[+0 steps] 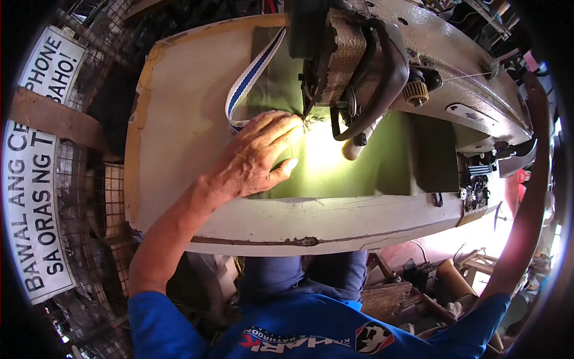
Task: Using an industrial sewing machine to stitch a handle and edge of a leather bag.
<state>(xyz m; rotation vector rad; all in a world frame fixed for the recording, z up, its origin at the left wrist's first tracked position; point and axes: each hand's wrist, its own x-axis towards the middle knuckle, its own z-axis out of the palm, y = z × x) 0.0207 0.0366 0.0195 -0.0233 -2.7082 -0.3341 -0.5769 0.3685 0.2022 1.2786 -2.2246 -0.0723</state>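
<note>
Left grip (263, 152) is lying flat and released on the olive green fabric (359, 161), with the fingertips (293, 128) pressing the cloth just beside the needle of the grey industrial sewing machine (418, 66). This fabric is lying spread on the pale desk (179, 119), under the machine head. One blue and white striped webbing strap (251, 75) is curving over the fabric near the fingers. Right arm is reaching up along the right edge, and its grip I cannot tell, it is outside the picture.
</note>
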